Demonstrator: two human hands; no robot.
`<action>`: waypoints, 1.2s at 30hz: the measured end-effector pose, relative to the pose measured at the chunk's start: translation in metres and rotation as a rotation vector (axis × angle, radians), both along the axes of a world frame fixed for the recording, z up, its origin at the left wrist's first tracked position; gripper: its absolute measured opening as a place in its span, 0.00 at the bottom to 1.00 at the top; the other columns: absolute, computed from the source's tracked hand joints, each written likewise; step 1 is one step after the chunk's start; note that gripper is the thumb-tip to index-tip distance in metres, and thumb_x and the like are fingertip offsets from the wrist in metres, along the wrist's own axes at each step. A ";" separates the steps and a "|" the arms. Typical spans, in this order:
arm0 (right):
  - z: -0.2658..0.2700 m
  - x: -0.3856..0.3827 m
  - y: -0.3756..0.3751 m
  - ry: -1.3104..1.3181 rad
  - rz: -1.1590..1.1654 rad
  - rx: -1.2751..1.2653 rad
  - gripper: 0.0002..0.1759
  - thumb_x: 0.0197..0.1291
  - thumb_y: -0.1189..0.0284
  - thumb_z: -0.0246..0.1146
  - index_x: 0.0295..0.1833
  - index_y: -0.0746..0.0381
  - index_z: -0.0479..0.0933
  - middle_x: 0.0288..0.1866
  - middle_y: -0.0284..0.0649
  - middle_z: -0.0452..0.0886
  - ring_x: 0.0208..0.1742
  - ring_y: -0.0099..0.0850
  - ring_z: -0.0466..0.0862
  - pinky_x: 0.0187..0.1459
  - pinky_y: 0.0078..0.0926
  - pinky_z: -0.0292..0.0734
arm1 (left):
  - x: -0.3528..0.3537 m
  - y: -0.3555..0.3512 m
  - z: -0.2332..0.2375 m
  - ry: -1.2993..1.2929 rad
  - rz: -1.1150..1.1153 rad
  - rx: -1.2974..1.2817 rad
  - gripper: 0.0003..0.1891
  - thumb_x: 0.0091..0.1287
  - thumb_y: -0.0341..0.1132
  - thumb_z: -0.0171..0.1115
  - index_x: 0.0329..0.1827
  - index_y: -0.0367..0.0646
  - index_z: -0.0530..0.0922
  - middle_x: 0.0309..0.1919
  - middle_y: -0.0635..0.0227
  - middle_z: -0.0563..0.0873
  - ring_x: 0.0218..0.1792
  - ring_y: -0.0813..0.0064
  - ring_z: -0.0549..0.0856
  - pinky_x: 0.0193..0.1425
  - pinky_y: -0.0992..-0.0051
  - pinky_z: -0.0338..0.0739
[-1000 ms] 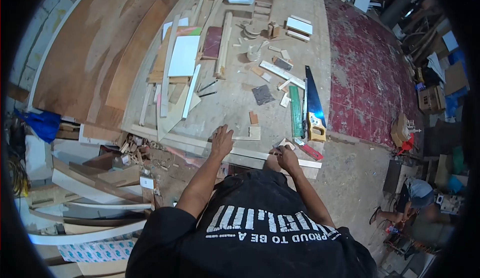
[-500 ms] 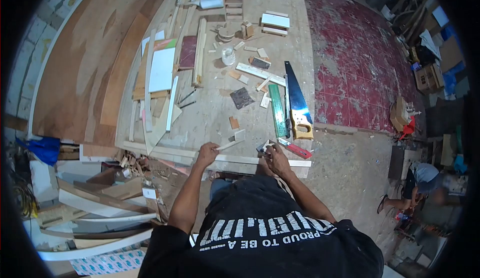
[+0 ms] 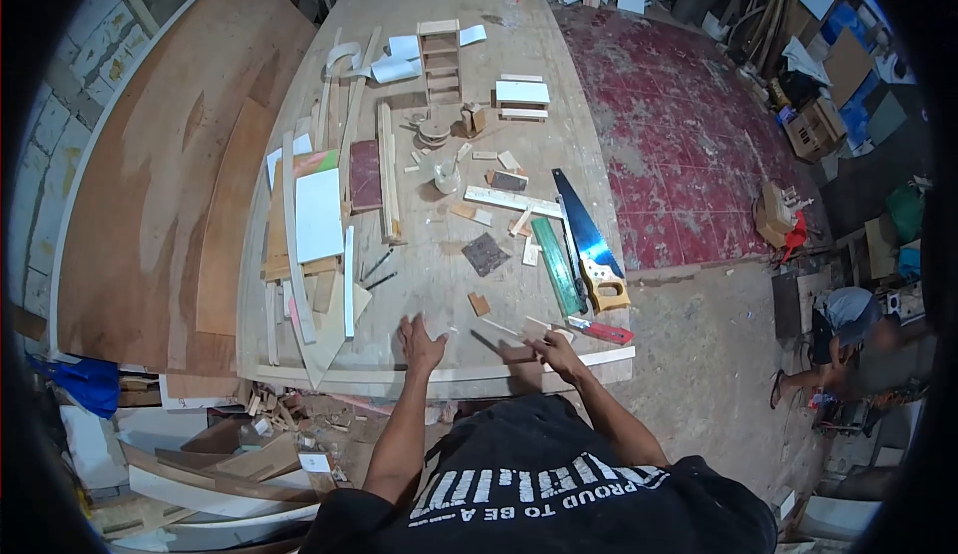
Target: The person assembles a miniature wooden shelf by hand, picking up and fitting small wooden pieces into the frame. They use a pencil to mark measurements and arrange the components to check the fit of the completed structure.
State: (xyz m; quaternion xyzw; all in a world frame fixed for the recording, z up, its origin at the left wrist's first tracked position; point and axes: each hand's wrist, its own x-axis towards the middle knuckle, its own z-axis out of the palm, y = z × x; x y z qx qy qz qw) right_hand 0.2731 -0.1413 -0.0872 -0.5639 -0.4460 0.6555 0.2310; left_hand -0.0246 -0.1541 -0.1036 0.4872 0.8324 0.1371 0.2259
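My left hand (image 3: 421, 346) lies on the wooden tabletop (image 3: 419, 284) near its front edge, fingers spread and holding nothing. My right hand (image 3: 561, 354) is over the front right part of the table, its fingers curled together; whatever they hold, if anything, is hidden. Just left of its fingertips is a thin pale wood strip (image 3: 495, 326). A red-handled cutter (image 3: 602, 331) lies right beyond that hand. Farther off are a hand saw (image 3: 589, 240) with a yellow handle and a green straight strip (image 3: 559, 267). A small brown wood piece (image 3: 479, 303) sits between the hands.
A long pale batten (image 3: 469, 375) runs along the front edge. Beyond stand a glass jar (image 3: 445, 177), a small wooden shelf (image 3: 439, 63) and a white-topped miniature bench (image 3: 522, 95). Boards (image 3: 319, 215) lie at left. A person (image 3: 843, 329) crouches at right.
My left hand has let go of the thin wood strip and spread out on the table. The dark object at my right fingers is no longer visible there. The view has tilted forward.
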 end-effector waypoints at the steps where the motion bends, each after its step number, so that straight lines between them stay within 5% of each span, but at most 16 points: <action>1: -0.004 0.003 -0.002 -0.003 -0.086 -0.069 0.11 0.66 0.67 0.65 0.42 0.65 0.82 0.28 0.34 0.79 0.28 0.21 0.74 0.28 0.24 0.68 | -0.018 0.012 -0.014 -0.124 -0.031 -0.110 0.60 0.50 0.52 0.79 0.81 0.46 0.48 0.80 0.47 0.37 0.79 0.42 0.34 0.78 0.44 0.41; 2: -0.008 0.008 -0.003 -0.009 -0.095 -0.066 0.11 0.66 0.67 0.65 0.42 0.65 0.82 0.28 0.34 0.79 0.28 0.21 0.74 0.28 0.24 0.68 | -0.024 0.016 -0.029 -0.130 -0.041 -0.108 0.60 0.50 0.52 0.79 0.81 0.46 0.48 0.80 0.47 0.37 0.79 0.42 0.34 0.78 0.44 0.41; 4: -0.008 0.015 -0.006 -0.024 -0.257 -0.092 0.11 0.62 0.68 0.70 0.42 0.65 0.80 0.30 0.36 0.80 0.26 0.23 0.76 0.27 0.22 0.69 | -0.014 0.032 0.017 -0.198 0.033 -0.468 0.75 0.42 0.61 0.80 0.82 0.52 0.29 0.78 0.48 0.21 0.77 0.40 0.21 0.75 0.34 0.31; 5: -0.002 0.015 -0.005 0.007 -0.313 -0.067 0.13 0.60 0.73 0.70 0.48 0.65 0.79 0.30 0.36 0.79 0.26 0.23 0.75 0.25 0.21 0.68 | -0.014 0.034 0.013 -0.211 0.026 -0.471 0.75 0.42 0.61 0.80 0.82 0.52 0.29 0.78 0.48 0.21 0.77 0.40 0.21 0.75 0.34 0.31; 7: 0.008 0.007 0.000 0.008 -0.407 -0.018 0.15 0.59 0.74 0.70 0.50 0.65 0.78 0.30 0.36 0.79 0.27 0.23 0.76 0.27 0.21 0.69 | -0.013 0.040 0.006 -0.191 0.000 -0.597 0.83 0.37 0.68 0.80 0.76 0.56 0.14 0.73 0.52 0.09 0.73 0.41 0.12 0.72 0.29 0.28; 10: 0.019 0.011 0.017 -0.055 -0.381 0.021 0.20 0.59 0.74 0.69 0.55 0.67 0.75 0.33 0.38 0.81 0.32 0.25 0.79 0.33 0.23 0.71 | -0.012 0.047 0.005 -0.179 0.023 -0.676 0.85 0.37 0.65 0.81 0.74 0.57 0.10 0.73 0.51 0.10 0.73 0.42 0.12 0.73 0.31 0.27; 14: -0.008 0.002 0.044 -0.153 0.070 0.177 0.17 0.63 0.71 0.66 0.55 0.64 0.75 0.33 0.39 0.82 0.34 0.27 0.80 0.36 0.27 0.74 | -0.012 0.056 0.012 -0.181 0.036 -0.800 0.86 0.37 0.61 0.84 0.73 0.57 0.08 0.72 0.52 0.07 0.72 0.41 0.11 0.73 0.30 0.27; 17: -0.029 -0.015 0.056 -0.313 0.407 0.459 0.08 0.62 0.72 0.64 0.43 0.65 0.77 0.29 0.45 0.79 0.30 0.34 0.81 0.35 0.37 0.76 | -0.013 0.061 0.007 -0.167 0.010 -0.851 0.87 0.37 0.56 0.86 0.72 0.56 0.07 0.70 0.51 0.05 0.71 0.39 0.10 0.72 0.29 0.27; 20: -0.047 -0.031 0.077 -0.354 0.348 0.413 0.03 0.58 0.78 0.62 0.35 0.66 0.74 0.28 0.51 0.79 0.30 0.46 0.82 0.34 0.41 0.75 | -0.014 0.064 0.002 -0.169 0.025 -0.874 0.87 0.36 0.55 0.86 0.72 0.55 0.08 0.70 0.51 0.05 0.70 0.39 0.10 0.72 0.29 0.27; 21: -0.045 -0.038 0.090 -0.375 0.363 0.582 0.05 0.57 0.79 0.61 0.32 0.67 0.72 0.27 0.54 0.77 0.29 0.50 0.80 0.32 0.42 0.73 | -0.014 0.065 0.002 -0.175 0.030 -0.894 0.87 0.36 0.55 0.86 0.72 0.55 0.08 0.70 0.51 0.05 0.70 0.39 0.10 0.72 0.29 0.27; 30: -0.043 -0.063 0.229 -0.455 0.239 0.762 0.02 0.57 0.79 0.60 0.33 0.66 0.74 0.27 0.52 0.79 0.32 0.51 0.83 0.34 0.42 0.76 | -0.013 0.070 0.000 -0.164 0.056 -0.910 0.87 0.34 0.56 0.87 0.74 0.56 0.10 0.71 0.49 0.06 0.71 0.39 0.11 0.73 0.29 0.28; 33: -0.047 -0.060 0.246 -0.488 0.204 0.718 0.03 0.57 0.78 0.61 0.35 0.67 0.76 0.29 0.52 0.81 0.32 0.51 0.83 0.34 0.43 0.76 | -0.012 0.071 0.001 -0.154 0.043 -0.907 0.87 0.34 0.55 0.87 0.74 0.56 0.10 0.71 0.50 0.07 0.71 0.39 0.11 0.73 0.29 0.28; 36: -0.017 -0.051 0.235 -0.438 0.165 0.381 0.05 0.56 0.76 0.64 0.36 0.67 0.77 0.33 0.52 0.82 0.35 0.51 0.84 0.37 0.44 0.77 | -0.012 0.072 0.004 -0.161 0.046 -0.913 0.87 0.34 0.55 0.87 0.74 0.56 0.10 0.71 0.50 0.07 0.71 0.39 0.11 0.73 0.30 0.28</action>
